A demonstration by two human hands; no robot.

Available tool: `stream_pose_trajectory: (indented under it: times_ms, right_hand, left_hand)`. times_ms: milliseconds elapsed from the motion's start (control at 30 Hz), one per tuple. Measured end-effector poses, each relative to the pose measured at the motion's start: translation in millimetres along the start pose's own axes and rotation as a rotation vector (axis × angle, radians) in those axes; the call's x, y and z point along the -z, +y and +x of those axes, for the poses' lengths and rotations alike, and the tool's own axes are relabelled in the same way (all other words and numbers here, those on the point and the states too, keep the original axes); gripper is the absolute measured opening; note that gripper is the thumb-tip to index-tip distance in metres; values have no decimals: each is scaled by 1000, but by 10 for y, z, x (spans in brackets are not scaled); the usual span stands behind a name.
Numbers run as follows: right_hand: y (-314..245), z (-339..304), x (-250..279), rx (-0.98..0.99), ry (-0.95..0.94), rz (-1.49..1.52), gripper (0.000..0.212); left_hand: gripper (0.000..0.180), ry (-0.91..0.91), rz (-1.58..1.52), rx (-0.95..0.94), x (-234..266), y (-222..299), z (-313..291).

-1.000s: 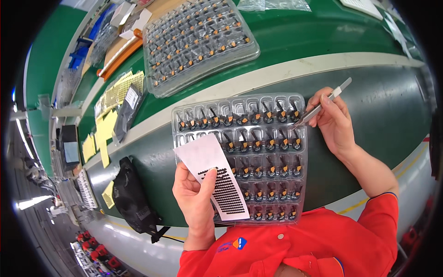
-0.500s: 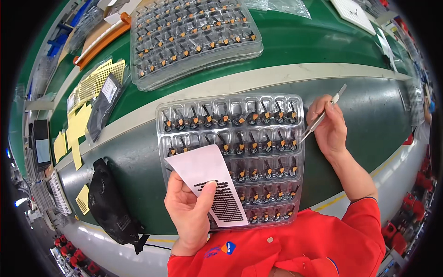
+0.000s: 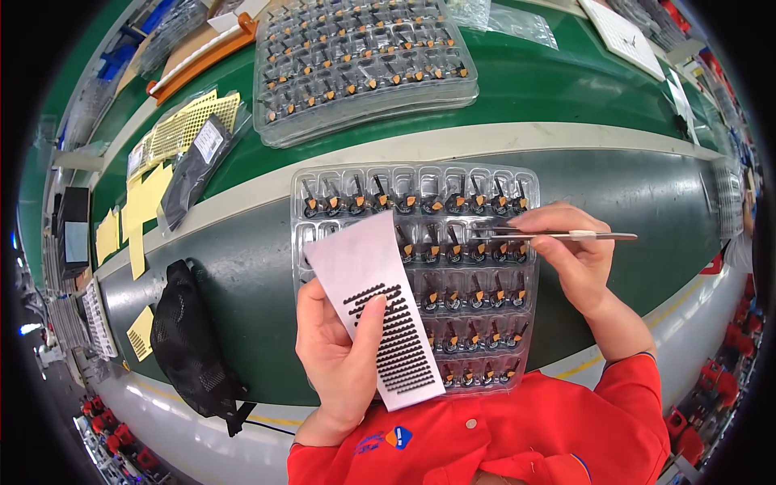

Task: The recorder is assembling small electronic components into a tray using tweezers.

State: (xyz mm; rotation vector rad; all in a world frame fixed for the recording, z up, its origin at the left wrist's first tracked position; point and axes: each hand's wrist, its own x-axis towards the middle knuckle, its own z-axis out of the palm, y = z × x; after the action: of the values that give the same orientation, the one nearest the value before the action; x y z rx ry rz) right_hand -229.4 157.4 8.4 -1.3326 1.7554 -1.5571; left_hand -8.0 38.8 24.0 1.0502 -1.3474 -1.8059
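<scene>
Between thumb and fingers, my left hand (image 3: 343,356) grips a white sheet (image 3: 360,257) bearing rows of small black round pieces. The sheet is tilted over the left part of a clear plastic tray (image 3: 527,279), hiding several compartments. Small black parts with orange tabs, such as this one (image 3: 431,293), sit in the tray's compartments. My right hand (image 3: 578,255) is closed on metal tweezers (image 3: 582,235), held nearly level above the tray's right side. Their tips point left over the second row; whether they pinch anything is too small to tell.
Beyond the near worktop, a stack of filled clear trays (image 3: 372,101) stands on the green surface (image 3: 533,85). Yellow dotted sheets (image 3: 194,121) and a dark bagged packet (image 3: 194,170) lie left. A black mesh bag (image 3: 190,347) rests at the left edge. A white board (image 3: 621,36) lies far right.
My right hand has turned the tweezers from upright beside the tray to level, with tips over the second row. The sheet in my left hand has tilted and lowered slightly. The view has shifted.
</scene>
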Motion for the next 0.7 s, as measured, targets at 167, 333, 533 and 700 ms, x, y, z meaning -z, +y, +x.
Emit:
stream_pose_trajectory:
  times_ms: [167,333,533,700]
  right_hand:
    - [-42,41,-49,-10,-29,-128,15]
    - [-82,66,-117,-76,-17,-71,12]
    - [-41,57,-94,-239,61,208,11]
    - [-100,23,-76,-262,119,354,15]
  left_hand:
    - [51,-13,315,-199,-29,-30,-25]
    - [61,30,633,-478,19,-42,3]
    - [56,-66,878,-688,91,130,46]
    - [51,-420,671,-365,46,249,124]
